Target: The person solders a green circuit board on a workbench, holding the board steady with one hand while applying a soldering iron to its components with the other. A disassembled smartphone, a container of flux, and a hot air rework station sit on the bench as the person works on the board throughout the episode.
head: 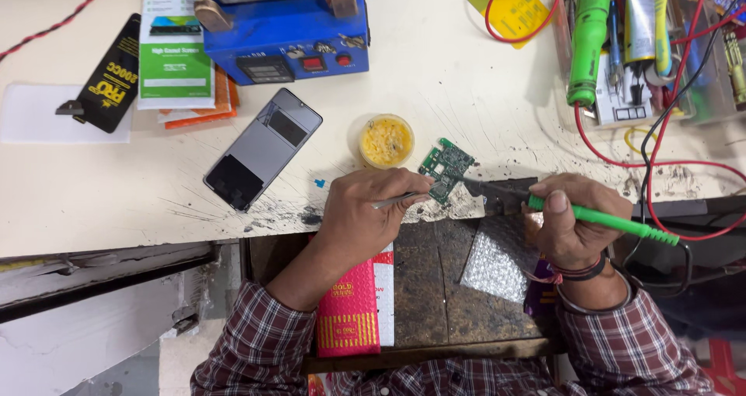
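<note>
A small green circuit board (444, 165) lies at the near edge of the white workbench (466, 85). My left hand (365, 209) pinches metal tweezers (392, 201) whose tips meet the board's near edge. My right hand (571, 217) grips a green-handled soldering iron (614, 223), its dark tip pointing left to the board. Just left of the board stands a small round tub of yellow paste (385, 141).
A phone (263, 149) lies screen-up at the left. A blue heating machine (284, 27) sits at the back. Green screwdriver, tools and red wires (606, 46) crowd the right. Bubble wrap (497, 260) and a pink packet (350, 314) lie in the open drawer below.
</note>
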A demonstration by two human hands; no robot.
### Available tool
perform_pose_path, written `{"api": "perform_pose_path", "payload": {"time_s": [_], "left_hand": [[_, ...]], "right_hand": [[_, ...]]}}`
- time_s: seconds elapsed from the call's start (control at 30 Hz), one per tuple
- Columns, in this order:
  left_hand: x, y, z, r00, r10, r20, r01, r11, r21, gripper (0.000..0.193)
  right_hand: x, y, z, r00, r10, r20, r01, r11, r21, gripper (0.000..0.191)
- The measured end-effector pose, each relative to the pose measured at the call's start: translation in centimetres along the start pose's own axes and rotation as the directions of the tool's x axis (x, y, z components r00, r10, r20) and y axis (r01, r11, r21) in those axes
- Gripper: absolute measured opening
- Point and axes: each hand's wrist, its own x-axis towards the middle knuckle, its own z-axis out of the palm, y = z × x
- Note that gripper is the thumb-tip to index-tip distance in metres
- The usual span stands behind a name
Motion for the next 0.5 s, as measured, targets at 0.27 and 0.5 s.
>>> {"api": "perform_pose_path", "payload": {"time_s": [0.27, 0.5], "left_hand": [[0.05, 0.15, -0.27, 1.0, 0.017, 0.0, -0.017, 0.999, 0.035, 0.017], [-0.12, -0.06, -0.05, 1.0, 0.021, -0.004, -0.021, 1.0, 0.0, 0.021]], "right_hand": [[0.2, 0.04, 0.05, 0.999, -0.046, 0.02, 0.045, 0.999, 0.018, 0.028], [-0.17, 0.27, 0.12, 1.0, -0.011, -0.012, 0.012, 0.998, 0.065, 0.029]]}}
